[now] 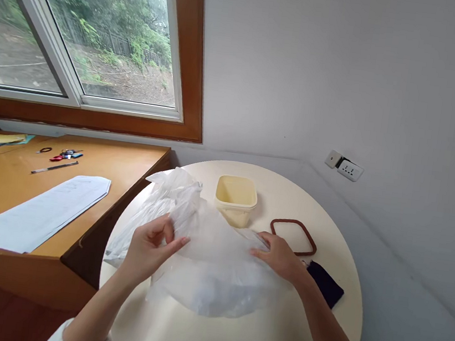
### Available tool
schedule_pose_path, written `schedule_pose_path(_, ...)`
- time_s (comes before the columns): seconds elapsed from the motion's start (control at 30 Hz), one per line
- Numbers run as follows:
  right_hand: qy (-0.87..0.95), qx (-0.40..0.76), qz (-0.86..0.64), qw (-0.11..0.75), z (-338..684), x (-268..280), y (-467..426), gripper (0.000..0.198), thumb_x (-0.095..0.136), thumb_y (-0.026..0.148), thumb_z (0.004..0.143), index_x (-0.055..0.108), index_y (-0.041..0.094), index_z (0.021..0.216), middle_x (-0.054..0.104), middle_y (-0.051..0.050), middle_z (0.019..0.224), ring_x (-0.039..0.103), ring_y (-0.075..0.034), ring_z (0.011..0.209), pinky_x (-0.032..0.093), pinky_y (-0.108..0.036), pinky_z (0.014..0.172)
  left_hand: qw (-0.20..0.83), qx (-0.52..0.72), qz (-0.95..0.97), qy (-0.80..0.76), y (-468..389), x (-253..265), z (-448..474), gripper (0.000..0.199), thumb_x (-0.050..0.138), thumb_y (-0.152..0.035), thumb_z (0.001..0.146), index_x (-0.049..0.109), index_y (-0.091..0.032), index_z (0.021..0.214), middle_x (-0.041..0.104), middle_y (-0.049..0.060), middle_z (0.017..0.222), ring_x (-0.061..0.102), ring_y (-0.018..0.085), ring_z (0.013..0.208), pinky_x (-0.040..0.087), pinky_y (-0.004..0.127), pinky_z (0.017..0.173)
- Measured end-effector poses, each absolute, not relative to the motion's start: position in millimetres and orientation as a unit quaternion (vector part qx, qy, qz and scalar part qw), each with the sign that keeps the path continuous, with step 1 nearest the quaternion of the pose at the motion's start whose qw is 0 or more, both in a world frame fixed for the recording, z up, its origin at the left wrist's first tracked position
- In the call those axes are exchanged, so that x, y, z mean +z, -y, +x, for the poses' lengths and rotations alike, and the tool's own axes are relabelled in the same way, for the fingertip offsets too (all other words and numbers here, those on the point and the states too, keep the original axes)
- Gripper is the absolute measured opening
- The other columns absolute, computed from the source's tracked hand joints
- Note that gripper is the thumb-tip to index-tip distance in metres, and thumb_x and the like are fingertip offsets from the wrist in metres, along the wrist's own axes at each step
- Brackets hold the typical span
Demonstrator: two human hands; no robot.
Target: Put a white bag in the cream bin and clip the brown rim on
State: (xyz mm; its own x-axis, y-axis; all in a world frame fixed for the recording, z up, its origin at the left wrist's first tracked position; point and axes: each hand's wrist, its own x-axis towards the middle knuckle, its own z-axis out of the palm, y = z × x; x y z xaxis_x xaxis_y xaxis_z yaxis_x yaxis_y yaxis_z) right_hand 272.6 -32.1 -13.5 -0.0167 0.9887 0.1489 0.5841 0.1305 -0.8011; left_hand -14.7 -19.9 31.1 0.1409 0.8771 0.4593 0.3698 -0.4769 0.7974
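Note:
A translucent white plastic bag [215, 264] hangs stretched between my two hands, low over the round table. My left hand [153, 244] pinches the bag's edge at its left side, thumb pointing right. On the other side, my right hand [277, 254] has its fingers closed on the bag's upper right edge. Something pale and bluish shows blurred through the bag's lower part; I cannot make out what it is. Another crumpled part of white plastic [150, 216] lies to the left, and I cannot tell whether it belongs to the same bag. A pale yellow bin [236, 191] stands behind the bag.
On the round table [329, 228] lie a reddish-brown rounded frame [313, 243] and a dark pouch [325, 284], right of my right hand. A wooden desk [136, 161] at left holds papers [41, 210], a pen [54, 168] and keys [66, 155]. A wall socket [350, 170] is at right.

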Motion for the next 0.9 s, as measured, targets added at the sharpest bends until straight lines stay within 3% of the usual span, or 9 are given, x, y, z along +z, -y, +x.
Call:
schedule_pose_path(0.1, 0.653, 0.255, -0.592, 0.398, 275.3, -1.7, 33.0, 0.021, 0.055, 0.037, 0.075, 0.061, 0.019, 0.066, 0.054, 0.002, 0.058, 0.049, -0.013, 0.057, 0.041, -0.024, 0.055, 0.208, 0.495, 0.711, -0.454, 19.8, 37.4, -17.9, 0.041, 0.063, -0.029, 0.07, 0.029, -0.02, 0.048, 0.033, -0.005, 0.051, 0.037, 0.011, 0.053, 0.036, 0.024, 0.051)
schedule_pose_path(0.27, 0.495, 0.282, -0.547, 0.614, 299.9, 10.6, 49.3, 0.019, 0.063, 0.038, 0.07, 0.059, 0.02, 0.076, 0.061, -0.003, 0.077, 0.055, -0.016, 0.065, 0.045, -0.026, 0.055, 0.206, 0.54, 0.7, -0.419, 14.2, 38.1, -37.6, 0.021, 0.059, -0.025, 0.074, 0.043, -0.021, 0.061, 0.048, -0.001, 0.072, 0.049, 0.013, 0.071, 0.044, 0.026, 0.063)
schedule_pose_path(0.4, 0.454, 0.375, -0.523, 0.616, 309.5, 1.5, 61.6, 0.023, 0.064, 0.04, 0.07, 0.063, 0.02, 0.082, 0.063, -0.008, 0.092, 0.059, -0.02, 0.074, 0.049, -0.029, 0.059, 0.234, 0.549, 0.664, -0.45, 11.5, 26.9, -41.7, 0.011, 0.059, -0.025, 0.074, 0.048, -0.021, 0.075, 0.052, -0.001, 0.082, 0.053, 0.013, 0.078, 0.047, 0.027, 0.074)
schedule_pose_path(0.53, 0.451, 0.418, -0.517, 0.595, 305.2, -6.5, 69.5, 0.039, 0.058, 0.041, 0.075, 0.06, 0.023, 0.109, 0.062, -0.01, 0.104, 0.059, -0.025, 0.089, 0.05, -0.034, 0.069, 0.394, 0.489, 0.625, -0.465, 28.3, 10.6, -30.1, 0.051, 0.057, -0.038, 0.075, 0.035, -0.026, 0.12, 0.054, 0.009, 0.108, 0.06, 0.02, 0.086, 0.053, 0.031, 0.068)
schedule_pose_path(0.6, 0.453, 0.423, -0.516, 0.591, 301.6, -7.9, 71.2, 0.047, 0.056, 0.042, 0.076, 0.054, 0.024, 0.12, 0.063, -0.01, 0.104, 0.059, -0.026, 0.091, 0.05, -0.036, 0.073, 0.431, 0.418, 0.635, -0.486, 42.3, -0.5, -21.5, 0.068, 0.061, -0.04, 0.07, 0.028, -0.024, 0.128, 0.054, 0.013, 0.115, 0.06, 0.025, 0.092, 0.054, 0.034, 0.068)
schedule_pose_path(0.67, 0.458, 0.428, -0.516, 0.584, 300.3, -9.3, 71.8, 0.048, 0.055, 0.042, 0.077, 0.052, 0.024, 0.122, 0.064, -0.01, 0.103, 0.059, -0.025, 0.092, 0.05, -0.037, 0.076, 0.435, 0.331, 0.651, -0.526, 54.0, -12.4, -14.7, 0.067, 0.066, -0.037, 0.066, 0.036, -0.023, 0.124, 0.057, 0.013, 0.114, 0.06, 0.029, 0.096, 0.053, 0.037, 0.071)
schedule_pose_path(0.73, 0.459, 0.426, -0.508, 0.591, 303.9, -12.0, 72.4, 0.044, 0.056, 0.042, 0.076, 0.057, 0.025, 0.117, 0.065, -0.01, 0.1, 0.059, -0.026, 0.093, 0.049, -0.037, 0.076, 0.426, 0.277, 0.668, -0.543, 59.2, -22.5, -12.6, 0.044, 0.06, -0.034, 0.071, 0.05, -0.021, 0.112, 0.063, 0.011, 0.104, 0.061, 0.03, 0.093, 0.053, 0.039, 0.071)
schedule_pose_path(0.8, 0.464, 0.419, -0.488, 0.609, 313.3, -16.4, 74.3, 0.032, 0.059, 0.041, 0.073, 0.067, 0.027, 0.1, 0.067, -0.009, 0.094, 0.06, -0.027, 0.093, 0.05, -0.037, 0.073, 0.393, 0.256, 0.694, -0.546, 57.3, -29.6, -16.3, 0.024, 0.05, -0.031, 0.077, 0.058, -0.02, 0.097, 0.067, 0.009, 0.092, 0.063, 0.029, 0.086, 0.053, 0.038, 0.068)
schedule_pose_path(0.9, 0.518, 0.436, -0.467, 0.568, 332.0, -22.4, 80.9, 0.02, 0.062, 0.043, 0.07, 0.071, 0.025, 0.069, 0.068, -0.007, 0.075, 0.062, -0.027, 0.083, 0.05, -0.037, 0.062, 0.328, 0.241, 0.732, -0.546, 48.5, -36.2, -29.2, 0.023, 0.043, -0.022, 0.077, 0.06, -0.02, 0.092, 0.067, 0.007, 0.086, 0.063, 0.026, 0.08, 0.052, 0.036, 0.066)
